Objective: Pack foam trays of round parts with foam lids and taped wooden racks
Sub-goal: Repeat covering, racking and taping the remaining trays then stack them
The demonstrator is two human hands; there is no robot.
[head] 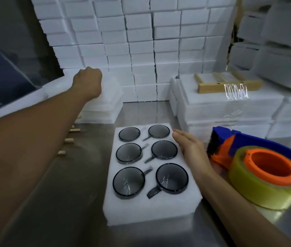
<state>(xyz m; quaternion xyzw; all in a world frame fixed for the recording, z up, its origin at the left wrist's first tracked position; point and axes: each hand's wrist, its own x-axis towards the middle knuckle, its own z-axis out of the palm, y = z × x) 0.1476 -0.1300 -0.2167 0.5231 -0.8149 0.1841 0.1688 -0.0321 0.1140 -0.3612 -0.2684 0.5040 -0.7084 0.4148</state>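
A dull steel bench (80, 175) under dim light. Along its far edge a wall of stacked white foam boxes (141, 41) rises past view, leaning stacks crowding the far right corner.

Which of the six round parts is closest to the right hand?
The middle-row part in the tray's right column: the right hand lies flat along the tray edge right beside it.

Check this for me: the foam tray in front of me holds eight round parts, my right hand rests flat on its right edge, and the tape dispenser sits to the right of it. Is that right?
Not quite. The head view shows the foam tray holding six round parts, in three rows of two, not eight. The rest stands: the right hand rests flat on its right edge, and the tape dispenser sits to the right of it.
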